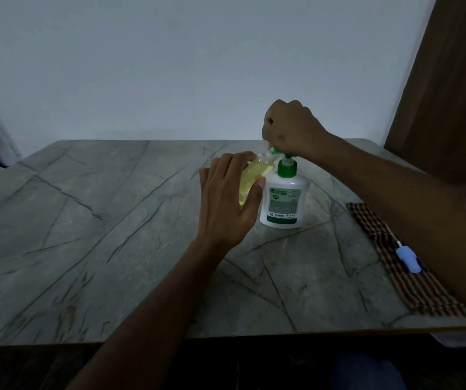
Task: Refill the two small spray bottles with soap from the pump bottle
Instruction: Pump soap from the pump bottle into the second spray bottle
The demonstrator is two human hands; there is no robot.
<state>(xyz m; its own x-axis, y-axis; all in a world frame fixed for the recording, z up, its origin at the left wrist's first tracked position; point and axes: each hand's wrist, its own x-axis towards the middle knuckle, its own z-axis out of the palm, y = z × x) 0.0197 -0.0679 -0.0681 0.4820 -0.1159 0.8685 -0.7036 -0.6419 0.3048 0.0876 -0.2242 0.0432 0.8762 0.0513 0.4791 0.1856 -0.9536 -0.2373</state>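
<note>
A white pump bottle (284, 202) with a green collar and pump head stands on the table right of centre. My right hand (291, 126) sits curled on top of the pump head, pressing it. My left hand (227, 197) holds a small clear spray bottle (251, 175), tilted, with its open neck up against the pump's nozzle. The small bottle holds yellowish liquid. A blue spray cap (407, 258) with its white tube lies on a cloth at the right. No second small bottle is in view.
The grey marble-patterned table (99, 235) runs to a plain wall at the back. A dark striped cloth (412, 282) lies along the right edge under my right forearm. A brown wooden panel (445, 88) stands at the far right.
</note>
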